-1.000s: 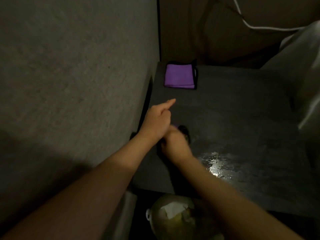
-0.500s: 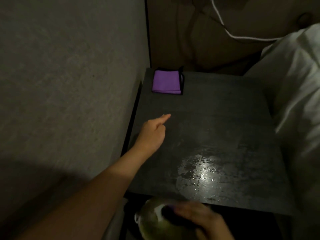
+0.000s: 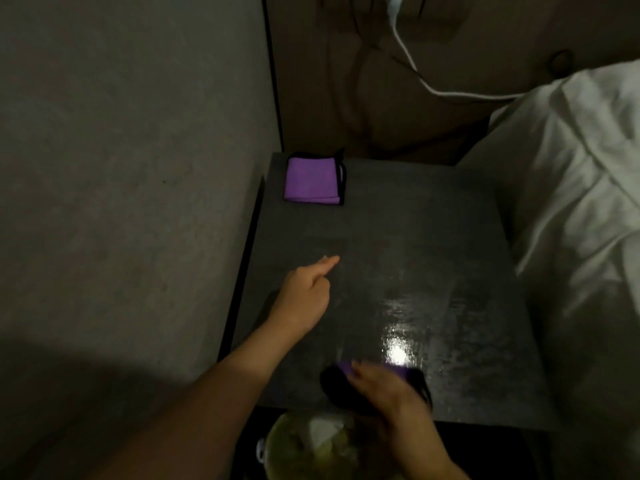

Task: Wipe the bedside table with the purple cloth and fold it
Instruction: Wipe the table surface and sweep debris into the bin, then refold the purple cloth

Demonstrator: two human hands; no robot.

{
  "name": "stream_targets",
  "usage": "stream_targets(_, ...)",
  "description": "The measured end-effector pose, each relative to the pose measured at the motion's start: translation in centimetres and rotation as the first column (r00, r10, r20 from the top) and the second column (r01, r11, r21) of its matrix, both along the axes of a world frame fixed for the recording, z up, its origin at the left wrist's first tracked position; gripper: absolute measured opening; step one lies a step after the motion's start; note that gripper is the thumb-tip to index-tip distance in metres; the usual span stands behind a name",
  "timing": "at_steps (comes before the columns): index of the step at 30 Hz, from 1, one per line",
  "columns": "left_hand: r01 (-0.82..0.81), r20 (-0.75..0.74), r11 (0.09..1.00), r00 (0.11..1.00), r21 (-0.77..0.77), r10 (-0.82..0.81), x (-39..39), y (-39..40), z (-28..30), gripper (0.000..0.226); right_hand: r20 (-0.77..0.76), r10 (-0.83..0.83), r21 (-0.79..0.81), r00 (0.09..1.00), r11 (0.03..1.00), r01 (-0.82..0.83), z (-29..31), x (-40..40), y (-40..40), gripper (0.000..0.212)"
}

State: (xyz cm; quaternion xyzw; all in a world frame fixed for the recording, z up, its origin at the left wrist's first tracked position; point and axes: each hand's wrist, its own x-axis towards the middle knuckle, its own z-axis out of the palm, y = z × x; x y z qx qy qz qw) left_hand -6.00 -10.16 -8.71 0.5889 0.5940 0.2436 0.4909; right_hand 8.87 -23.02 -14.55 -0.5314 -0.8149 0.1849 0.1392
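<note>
The right hand [image 3: 388,386] has come back up onto the desk [image 3: 433,244] at lower centre, clutching a purple cloth [image 3: 346,367], soft and light, best gathered by its edges. The left hand [image 3: 304,292] points, forefinger out, holding nothing.

- A grey plaster wall [image 3: 121,168] ran along the left of the dark bedside table [image 3: 433,237].
- A brown padded headboard [image 3: 346,81] stood behind the table, and a white cable [image 3: 412,64] hung across it.
- White bedding [image 3: 581,185] lay just right of the table.
- Light was dim, with one bright glare [image 3: 398,355] on the tabletop's near part.
</note>
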Motion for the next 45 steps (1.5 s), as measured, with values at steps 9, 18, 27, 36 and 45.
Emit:
stream_targets(9,0.01,0.161,0.993,0.987,-0.121,0.01,1.3,0.8,3.3,0.04,-0.56,-0.597,-0.353,0.574,0.799,0.487,4.7,1.9,3.7,0.033)
stream_targets(18,-0.151,0.515,0.895,0.772,-0.421,0.372,7.0,4.8,6.8,0.019,-0.571,-0.351,-0.314,0.742,0.929,0.197,12.2,2.6,16.1,0.06)
stream_targets(27,-0.036,0.632,0.892,0.693,-0.451,0.347,7.6,8.8,6.3,0.02,-0.503,-0.213,-0.289,0.838,0.955,0.069,12.5,8.0,22.7,0.051)
stream_targets(36,-0.158,0.433,0.902,0.835,-0.403,0.34,7.9,12.1,5.3,0.041,-0.523,-0.26,-0.323,0.811,0.942,0.094,13.6,10.5,27.8,0.031)
stream_targets(45,-0.363,0.405,0.765,0.684,-0.531,0.606,9.5,14.7,5.3,0.026,-0.11,0.214,0.256,0.971,0.95,-0.181,14.7,10.5,27.4,0.023)
